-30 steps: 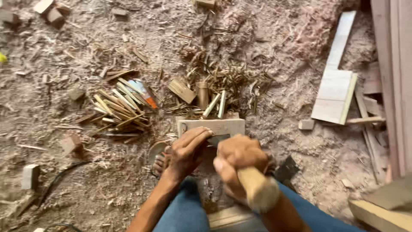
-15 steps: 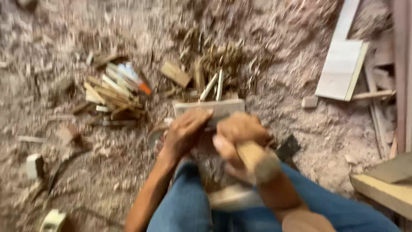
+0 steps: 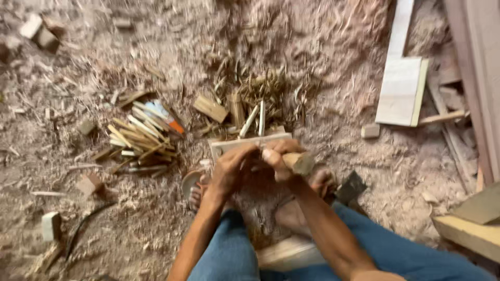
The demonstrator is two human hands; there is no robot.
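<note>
Fingers (image 3: 278, 158) clench a wooden handle (image 3: 298, 162) above sawdust-strewn ground (image 3: 323, 62) littered with offcuts.

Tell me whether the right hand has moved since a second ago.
Yes: right hand moved away from the body, closer to the pale wooden block.

Stick pile (image 3: 138, 136) lies left of plank (image 3: 250, 144).

Packages, labels, signs, screens: none clearly identifiable. One possible item: a small flat object (image 3: 165, 117) with pale blue, white and orange colouring, lying on the stick pile (image 3: 136, 138) at about 9 o'clock; too blurred to confirm.
</note>
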